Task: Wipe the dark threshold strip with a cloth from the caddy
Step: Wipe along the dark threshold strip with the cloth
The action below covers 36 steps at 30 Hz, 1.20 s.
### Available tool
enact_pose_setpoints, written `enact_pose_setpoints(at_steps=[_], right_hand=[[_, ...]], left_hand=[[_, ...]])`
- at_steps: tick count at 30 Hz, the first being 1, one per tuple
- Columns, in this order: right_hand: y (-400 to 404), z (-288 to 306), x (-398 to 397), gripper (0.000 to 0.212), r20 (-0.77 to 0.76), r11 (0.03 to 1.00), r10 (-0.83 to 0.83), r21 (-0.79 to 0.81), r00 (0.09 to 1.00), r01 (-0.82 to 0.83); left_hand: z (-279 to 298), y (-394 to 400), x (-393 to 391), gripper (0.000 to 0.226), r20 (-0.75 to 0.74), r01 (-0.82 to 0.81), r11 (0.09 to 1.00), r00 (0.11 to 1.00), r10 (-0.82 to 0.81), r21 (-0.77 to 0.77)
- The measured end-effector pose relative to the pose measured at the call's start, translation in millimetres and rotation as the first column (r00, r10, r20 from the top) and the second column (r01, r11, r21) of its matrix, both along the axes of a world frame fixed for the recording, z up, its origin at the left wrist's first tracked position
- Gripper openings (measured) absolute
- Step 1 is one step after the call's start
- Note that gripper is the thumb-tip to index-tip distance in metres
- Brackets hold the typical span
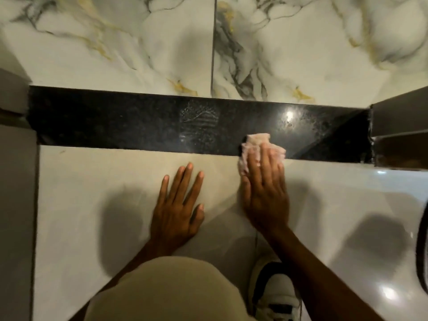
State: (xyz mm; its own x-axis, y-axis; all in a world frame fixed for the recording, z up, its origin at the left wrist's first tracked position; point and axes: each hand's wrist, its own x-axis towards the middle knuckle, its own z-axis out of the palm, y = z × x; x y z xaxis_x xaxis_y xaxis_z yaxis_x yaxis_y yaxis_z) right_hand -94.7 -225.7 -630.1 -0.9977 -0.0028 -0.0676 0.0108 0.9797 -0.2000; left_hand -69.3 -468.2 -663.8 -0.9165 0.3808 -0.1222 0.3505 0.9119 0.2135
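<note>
The dark threshold strip (115, 121) is polished black stone that runs left to right across the floor between two tiled areas. A pale pink cloth (257, 141) lies bunched on its near edge, right of centre. My right hand (266, 193) presses flat on the cloth, fingers pointing away from me, and covers its near part. My left hand (178, 205) rests flat on the pale floor tile just in front of the strip, fingers spread, holding nothing. A smeared patch (199, 119) shows on the strip left of the cloth. No caddy is in view.
Marbled white tiles with grey and gold veins (139, 42) lie beyond the strip. Grey door-frame pieces stand at the left (14, 93) and right (398, 126) ends. My knee in beige trousers (166, 288) and a white-and-black shoe (275, 295) are below. A dark curved object (422, 246) sits at the right edge.
</note>
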Motion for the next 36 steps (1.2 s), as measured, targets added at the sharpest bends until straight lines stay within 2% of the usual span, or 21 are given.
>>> enact_pose_setpoints(at_steps=[3, 4, 6, 7, 9, 11, 13, 15, 17, 20, 23, 25, 27, 29, 31, 34, 36], right_hand=[[-3.3, -3.2, -32.9, 0.057, -0.077, 0.982, -0.183, 0.021, 0.98, 0.185], [-11.8, -5.3, -55.0, 0.058, -0.116, 0.97, -0.241, 0.012, 0.964, 0.244], [-37.8, -11.4, -105.4, 0.063, -0.09, 0.96, -0.278, -0.045, 0.956, 0.275], [-55.4, -15.5, -127.2, 0.064, -0.068, 0.972, -0.228, -0.067, 0.971, 0.224], [-89.0, -19.2, -147.7, 0.064, -0.078, 0.996, -0.016, -0.084, 0.997, 0.01], [-100.1, -18.5, -132.9, 0.063, -0.097, 0.974, 0.2, -0.09, 0.975, -0.209], [-82.8, -13.1, -90.3, 0.061, -0.077, 0.946, 0.302, -0.103, 0.95, -0.309], [-44.8, -9.1, -46.4, 0.059, -0.086, 0.952, 0.289, -0.083, 0.953, -0.296], [-9.9, -3.5, -29.1, 0.059, -0.067, 0.978, 0.207, -0.026, 0.976, -0.209], [-1.7, -2.1, -54.2, 0.059, -0.07, 0.994, 0.074, 0.084, 0.995, -0.068], [-42.0, -7.2, -110.8, 0.065, -0.041, 0.997, -0.072, -0.015, 0.997, 0.071], [-86.5, -14.9, -139.6, 0.066, -0.053, 0.999, -0.01, -0.053, 0.999, 0.007], [-127.8, -18.8, -142.5, 0.065, -0.07, 0.979, 0.174, -0.092, 0.982, -0.18], [-137.7, -16.6, -114.1, 0.064, -0.053, 0.928, 0.351, -0.112, 0.935, -0.355], [-113.2, -10.8, -71.6, 0.063, 0.003, 0.892, 0.443, -0.102, 0.897, -0.44], [-51.8, -1.6, -34.3, 0.063, 0.047, 0.917, 0.397, -0.074, 0.917, -0.393], [-31.7, -0.9, -44.1, 0.064, 0.093, 0.95, 0.312, -0.029, 0.946, -0.31]], left_hand=[[-2.9, 0.2, 0.0, 0.075, -0.026, -0.024, 1.0, 0.999, 0.024, 0.019], [-4.2, 0.6, 0.6, 0.073, -0.035, -0.06, 0.998, 0.998, 0.061, 0.023], [-4.9, 2.0, 2.9, 0.071, -0.069, -0.197, 0.98, 0.978, 0.197, 0.007], [-5.7, 2.8, 4.3, 0.07, -0.088, -0.275, 0.961, 0.958, 0.273, -0.009], [-7.9, 4.8, 6.2, 0.071, -0.109, -0.377, 0.925, 0.922, 0.371, -0.044], [-7.3, 4.7, 7.5, 0.07, -0.111, -0.386, 0.919, 0.919, 0.377, -0.077], [-3.5, -2.0, 8.3, 0.07, -0.09, -0.347, 0.935, 0.936, 0.341, -0.069], [0.6, -12.2, 7.0, 0.07, -0.059, -0.312, 0.949, 0.949, 0.31, -0.047], [4.4, -20.8, 5.4, 0.069, -0.045, -0.334, 0.942, 0.942, 0.333, -0.037], [5.1, -22.2, 4.3, 0.07, -0.05, -0.392, 0.919, 0.919, 0.391, -0.028], [-2.2, -22.8, 6.0, 0.07, -0.075, -0.391, 0.92, 0.918, 0.389, -0.015], [-6.4, -23.4, 7.9, 0.07, -0.096, -0.412, 0.911, 0.907, 0.409, -0.008], [-8.6, -25.2, 11.6, 0.069, -0.104, -0.442, 0.897, 0.893, 0.437, -0.021], [-5.9, -29.2, 12.8, 0.068, -0.103, -0.434, 0.9, 0.898, 0.428, -0.048], [-1.0, -38.3, 15.4, 0.068, -0.079, -0.427, 0.902, 0.903, 0.422, -0.058], [7.6, -45.5, 15.5, 0.069, -0.054, -0.429, 0.903, 0.902, 0.428, 0.004], [6.9, -43.7, 13.9, 0.07, -0.051, -0.452, 0.892, 0.89, 0.453, 0.013]])
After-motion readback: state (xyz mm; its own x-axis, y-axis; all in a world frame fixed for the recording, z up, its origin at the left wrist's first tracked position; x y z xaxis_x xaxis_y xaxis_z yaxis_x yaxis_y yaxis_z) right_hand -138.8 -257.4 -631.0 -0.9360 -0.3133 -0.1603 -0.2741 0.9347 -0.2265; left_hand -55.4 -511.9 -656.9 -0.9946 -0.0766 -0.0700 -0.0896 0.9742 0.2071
